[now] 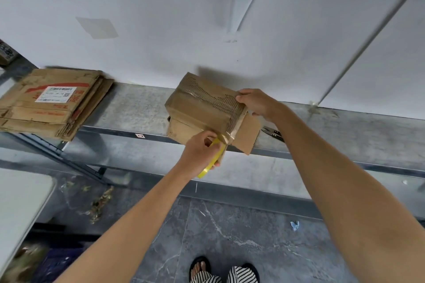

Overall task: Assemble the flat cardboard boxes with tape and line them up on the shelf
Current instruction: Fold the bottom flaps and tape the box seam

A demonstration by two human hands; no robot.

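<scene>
Most of the yellow tape roll [212, 163] is hidden inside the left hand [200, 148], so only its yellow rim shows. A pair of scissors [272, 133] lies on the shelf [138, 110] right of the middle, and the right arm covers part of it. The white table [20, 193] is cut off at the lower left edge of the frame. The stuff in the lower left corner is too blurry to name. At the bottom, two feet [225, 271] in sandals are cut off by the frame edge. There is one made-up cardboard box [202, 103], one tape roll, one pair of scissors and one stack of flat boxes [53, 101]. The flat ones lie too close together to count. The top one has a white label [56, 94]. The made-up box sits in the middle of the frame, on the front edge of the shelf, well apart from the stack at the left. Its top is closed, so what is inside cannot be seen. One flap [247, 135] sticks out at its right end. A strip of tape [234, 128] runs from the roll up over that end. The left hand is curled around the roll, just under the box's front corner. The right hand [258, 103] pinches the box's top right edge with thumb and fingers.
</scene>
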